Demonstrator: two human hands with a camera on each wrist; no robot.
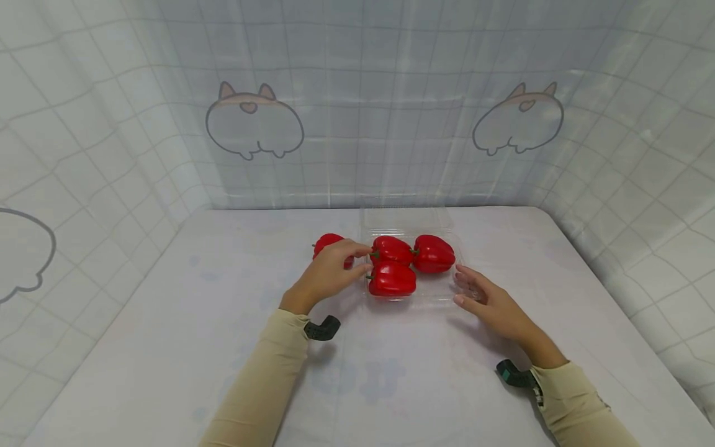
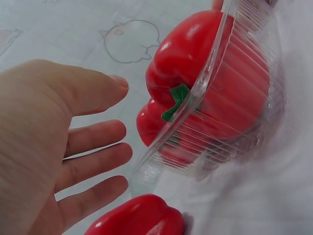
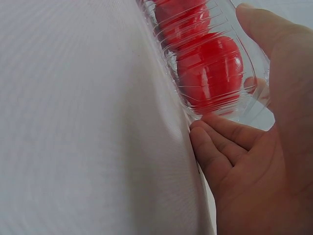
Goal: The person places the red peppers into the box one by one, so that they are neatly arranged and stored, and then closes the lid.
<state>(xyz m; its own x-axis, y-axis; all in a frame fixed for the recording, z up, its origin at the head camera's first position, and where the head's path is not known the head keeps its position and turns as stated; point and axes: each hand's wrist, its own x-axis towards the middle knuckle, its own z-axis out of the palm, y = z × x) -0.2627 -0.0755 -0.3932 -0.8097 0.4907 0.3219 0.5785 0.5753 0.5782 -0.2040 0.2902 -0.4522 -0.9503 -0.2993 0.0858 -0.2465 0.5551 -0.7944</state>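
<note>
A clear plastic container [image 1: 436,289] holds three red bell peppers with green stems: one at the right [image 1: 434,254], one at the back left [image 1: 393,249] and one at the front left [image 1: 393,280]. Beside the container's left wall is my left hand [image 1: 326,271], its fingers extended and nothing in its grasp. A fourth bell pepper [image 1: 328,241] lies outside the container, partly hidden behind that hand; the left wrist view shows it [image 2: 142,218] below the fingers. My right hand [image 1: 497,308] is at the container's right side, fingertips [image 3: 208,120] right at its wall and thumb spread apart.
The container's transparent lid [image 1: 406,218] is folded back towards the rear edge of the white-covered table [image 1: 385,379]. Grid-patterned curtains [image 1: 385,124] with cartoon animals hang behind and along both sides. A dark wrist device [image 1: 323,328] is worn on each arm.
</note>
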